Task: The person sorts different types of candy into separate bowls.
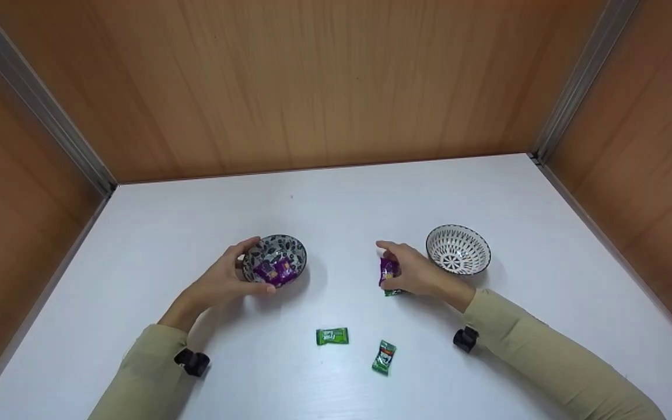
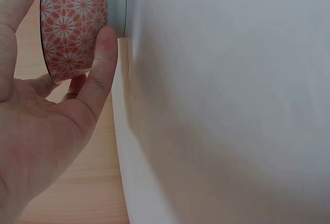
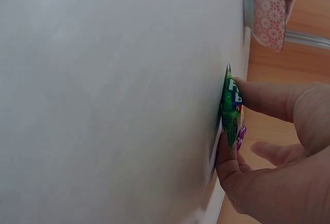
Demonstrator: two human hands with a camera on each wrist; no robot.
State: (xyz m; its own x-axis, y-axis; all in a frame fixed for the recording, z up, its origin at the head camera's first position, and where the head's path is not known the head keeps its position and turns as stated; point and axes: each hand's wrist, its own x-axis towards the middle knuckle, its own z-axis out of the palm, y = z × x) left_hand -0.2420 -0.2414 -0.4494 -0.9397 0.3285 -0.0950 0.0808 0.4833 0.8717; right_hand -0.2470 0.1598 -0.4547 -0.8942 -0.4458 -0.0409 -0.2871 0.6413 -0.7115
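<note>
My left hand (image 1: 225,280) holds a small bowl (image 1: 276,245), thumb and fingers spread round its sides. Inside, the bowl is dark-patterned and has purple-wrapped candies (image 1: 277,271) in it; its outer wall (image 2: 72,28) is red with white flowers. In the head view, my right hand (image 1: 415,272) is low over the table, with a purple-wrapped candy (image 1: 387,269) between thumb and fingers. A green-wrapped candy (image 3: 231,102) is right beside it, partly under the hand. The fingertips are right at both wrappers in the right wrist view.
A second bowl (image 1: 458,251), white with a dark pattern, stands to the right of my right hand. Two green-wrapped candies (image 1: 332,336) lie on the white table (image 1: 336,210) nearer to me. Wooden panels (image 1: 324,87) enclose the back and sides.
</note>
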